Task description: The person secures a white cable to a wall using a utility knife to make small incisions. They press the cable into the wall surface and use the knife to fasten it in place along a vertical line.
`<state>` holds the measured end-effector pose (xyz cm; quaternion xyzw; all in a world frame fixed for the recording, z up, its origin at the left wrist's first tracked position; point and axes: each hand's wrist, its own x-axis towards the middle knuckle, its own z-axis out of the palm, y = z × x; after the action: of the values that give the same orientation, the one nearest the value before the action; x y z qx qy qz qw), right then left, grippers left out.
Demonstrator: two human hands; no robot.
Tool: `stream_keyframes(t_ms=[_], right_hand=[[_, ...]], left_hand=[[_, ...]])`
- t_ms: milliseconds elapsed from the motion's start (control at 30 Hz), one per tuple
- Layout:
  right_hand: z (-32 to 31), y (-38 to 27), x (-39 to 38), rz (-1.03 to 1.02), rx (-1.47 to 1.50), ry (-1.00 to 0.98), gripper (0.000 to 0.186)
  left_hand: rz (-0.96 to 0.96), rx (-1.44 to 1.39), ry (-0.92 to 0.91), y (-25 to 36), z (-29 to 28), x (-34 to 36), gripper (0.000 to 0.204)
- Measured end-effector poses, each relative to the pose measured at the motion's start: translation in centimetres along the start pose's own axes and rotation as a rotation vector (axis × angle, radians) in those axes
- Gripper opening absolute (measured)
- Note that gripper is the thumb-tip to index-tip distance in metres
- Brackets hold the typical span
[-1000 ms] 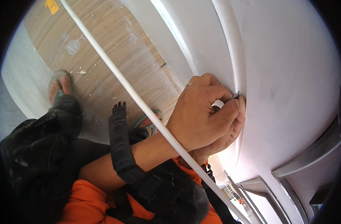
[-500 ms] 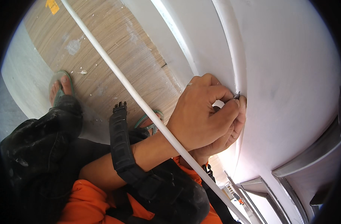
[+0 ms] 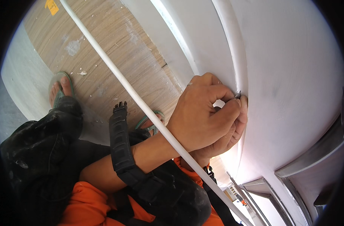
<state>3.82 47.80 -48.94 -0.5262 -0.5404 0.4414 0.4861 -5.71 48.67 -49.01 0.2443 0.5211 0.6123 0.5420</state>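
My left hand (image 3: 202, 116) is closed in a pinch, thumb against fingertips. A small dark grey pointed piece (image 3: 238, 95) sticks out between its fingertips; its kind is too small to tell. The tip is at a white rounded moulding strip (image 3: 232, 41) running along the white wall surface (image 3: 288, 64). Partly covered by the left hand, my right hand (image 3: 236, 133) has its fingers curled beside the strip's lower part. Whatever those fingers may hold is hidden. A ring shows on a left-hand finger.
A long white tube (image 3: 119, 75) crosses diagonally above my left forearm. A black buckled strap (image 3: 121, 143) hangs by that arm. Below lie a wood-pattern floor (image 3: 100, 41) with white smears, my sandalled feet (image 3: 62, 86), and a yellow scrap (image 3: 51, 6). Dark-framed panels (image 3: 311, 162) stand lower right.
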Motion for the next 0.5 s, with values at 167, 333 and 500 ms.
stream_keyframes(t_ms=[167, 333, 500], right_hand=[[0.0, 0.2, 0.1, -0.025, -0.024, 0.001, 0.041], [1.2, -0.6, 0.1, -0.018, 0.0, 0.067, 0.04], [0.8, -0.5, 0.1, -0.026, 0.052, 0.02, 0.039]], left_hand=[[0.008, -0.001, -0.005, 0.0, 0.0, 0.0, 0.006], [-0.019, -0.014, 0.006, -0.1, 0.1, -0.2, 0.007], [-0.028, -0.006, -0.005, -0.1, 0.1, 0.0, 0.007]])
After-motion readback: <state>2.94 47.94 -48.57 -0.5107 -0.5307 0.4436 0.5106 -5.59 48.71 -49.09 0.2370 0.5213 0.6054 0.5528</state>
